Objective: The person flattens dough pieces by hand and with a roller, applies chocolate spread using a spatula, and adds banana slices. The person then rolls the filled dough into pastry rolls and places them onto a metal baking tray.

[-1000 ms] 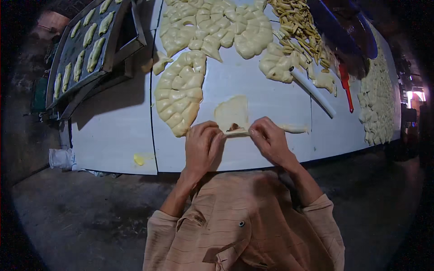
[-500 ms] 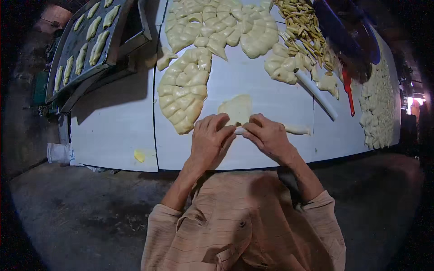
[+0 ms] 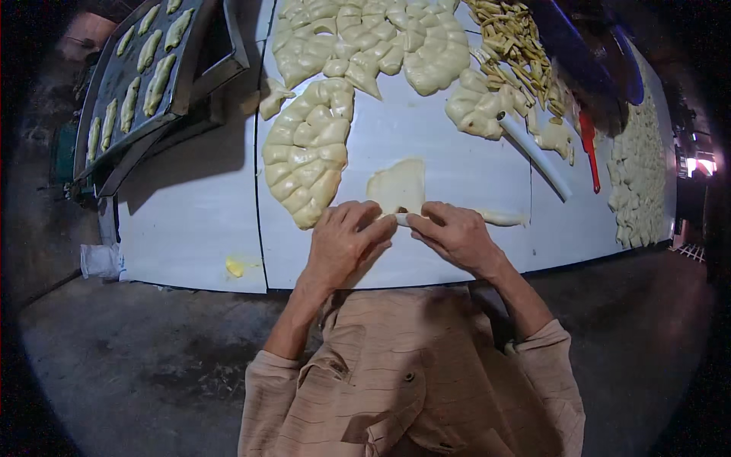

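A thin flat piece of dough (image 3: 397, 184) lies on the white table in front of me, its near edge curled into a roll. My left hand (image 3: 347, 241) is closed on the left end of that rolled edge, fingertips bent over it. My right hand (image 3: 460, 238) pinches the right part of the same edge, thumb toward the middle. A small dark bit of filling (image 3: 401, 209) shows at the fold between the hands. Just right of my right hand lies a thin finished-looking dough roll (image 3: 502, 218), partly hidden by the fingers.
Scored dough slabs (image 3: 311, 148) lie left and beyond. To the right are a white rolling pin (image 3: 537, 158), a red-handled tool (image 3: 588, 152), a pile of yellowish strips (image 3: 512, 46) and small dough pieces (image 3: 638, 175). A metal tray (image 3: 135, 76) of shaped rolls stands far left.
My hands have spread slightly apart along the dough's near edge, the left one shifting left and the right one a little right. The flat dough stays in place.
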### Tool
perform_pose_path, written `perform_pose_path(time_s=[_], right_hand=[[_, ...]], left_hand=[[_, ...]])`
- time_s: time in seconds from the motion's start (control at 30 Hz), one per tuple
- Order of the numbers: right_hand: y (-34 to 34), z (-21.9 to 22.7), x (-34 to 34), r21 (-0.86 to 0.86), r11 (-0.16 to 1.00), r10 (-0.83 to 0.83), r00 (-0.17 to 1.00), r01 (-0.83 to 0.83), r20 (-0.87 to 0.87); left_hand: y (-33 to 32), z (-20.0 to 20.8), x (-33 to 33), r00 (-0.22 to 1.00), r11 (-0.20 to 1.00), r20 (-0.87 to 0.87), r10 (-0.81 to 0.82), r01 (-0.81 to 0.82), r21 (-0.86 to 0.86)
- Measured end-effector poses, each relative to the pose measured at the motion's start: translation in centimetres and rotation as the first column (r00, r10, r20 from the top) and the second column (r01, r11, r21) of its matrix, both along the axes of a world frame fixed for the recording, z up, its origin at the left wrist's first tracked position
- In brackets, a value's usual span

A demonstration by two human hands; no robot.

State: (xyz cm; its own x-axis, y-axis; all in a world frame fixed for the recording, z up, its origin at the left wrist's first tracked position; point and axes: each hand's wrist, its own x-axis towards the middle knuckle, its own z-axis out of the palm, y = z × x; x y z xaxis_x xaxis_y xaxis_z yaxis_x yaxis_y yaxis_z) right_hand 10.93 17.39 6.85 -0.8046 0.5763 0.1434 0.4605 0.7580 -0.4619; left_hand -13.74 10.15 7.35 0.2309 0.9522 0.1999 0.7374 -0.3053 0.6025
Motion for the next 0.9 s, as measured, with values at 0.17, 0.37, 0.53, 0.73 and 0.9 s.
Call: perform_pose_path(time_s=[0.17,0.37,0.53,0.73,0.9], right_hand=[[0.9,-0.9,-0.5,0.128,0.991,0.048,0.998,-0.041,-0.048],[1.9,-1.2,-1.1,0.01,1.0,0.001,0.997,-0.001,-0.072],[1.6,-0.4,-2.5,-0.101,0.931,-0.343,0.935,0.35,0.086],[1.5,-0.4,-0.9,0.068,0.991,-0.108,0.992,0.113,-0.063],[2.8,-1.2,-1.1,0.071,0.994,-0.076,0.995,0.08,-0.065]], left_hand=[[0.3,-1.1,-0.9,0.989,0.997,-0.141,-0.037,0.046,0.068],[1.6,-1.7,-1.2,0.996,0.991,-0.09,-0.019,0.03,0.133],[2.2,-1.3,0.0,0.982,0.979,-0.053,0.179,-0.172,0.113],[1.8,-1.5,-0.7,0.998,0.977,-0.065,0.01,0.004,0.214],[2.6,-1.4,0.1,0.985,0.979,-0.08,0.153,-0.141,0.146]])
